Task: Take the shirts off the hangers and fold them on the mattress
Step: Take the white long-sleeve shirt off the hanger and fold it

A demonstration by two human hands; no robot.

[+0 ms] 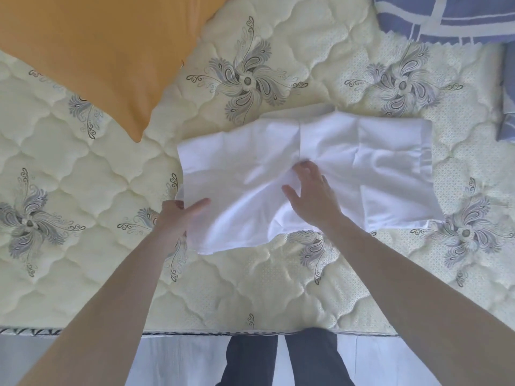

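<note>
A white shirt [362,162] lies partly folded across the middle of the cream quilted mattress [83,176]. My left hand [178,215] grips the shirt's near left edge, thumb on top of the cloth and fingers under it. That end is lifted slightly off the mattress. My right hand [312,193] lies flat with straight, spread fingers on the shirt's middle, pressing the cloth down. The shirt's right part is flat and smooth. No hanger is in view.
An orange pillow [97,51] lies at the back left. A blue and white checked cloth [446,15] sits at the back right, with more of it at the right edge. The mattress front edge runs near my legs at the bottom.
</note>
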